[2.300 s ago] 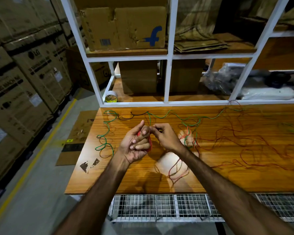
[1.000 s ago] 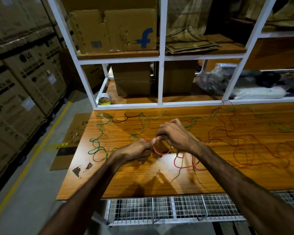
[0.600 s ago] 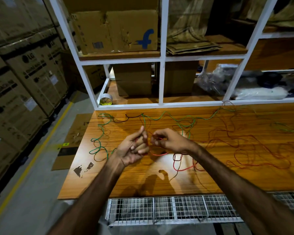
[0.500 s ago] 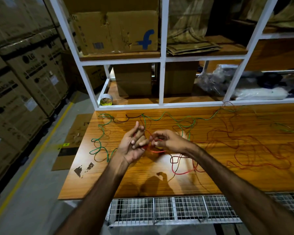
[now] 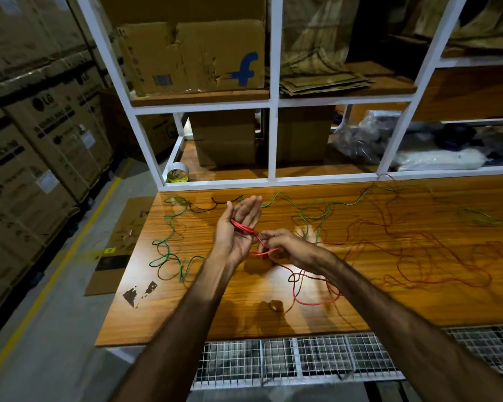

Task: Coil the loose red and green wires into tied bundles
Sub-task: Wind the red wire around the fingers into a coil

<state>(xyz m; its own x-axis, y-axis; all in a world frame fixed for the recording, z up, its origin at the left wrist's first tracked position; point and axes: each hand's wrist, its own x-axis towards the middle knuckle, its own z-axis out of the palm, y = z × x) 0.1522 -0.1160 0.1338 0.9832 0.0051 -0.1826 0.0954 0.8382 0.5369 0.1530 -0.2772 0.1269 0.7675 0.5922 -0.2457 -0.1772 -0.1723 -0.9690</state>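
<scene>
Above the wooden table (image 5: 360,303), the left hand (image 5: 236,231) stands flat, fingers together pointing up, red wire (image 5: 242,226) looped crosswise over its palm. The right hand (image 5: 285,247) pinches that wire, which trails down-right. Green wire (image 5: 172,227) sprawls left.

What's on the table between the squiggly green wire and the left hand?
Nothing: in the head view, only bare wooden table lies between the green wire and the left hand.
</scene>
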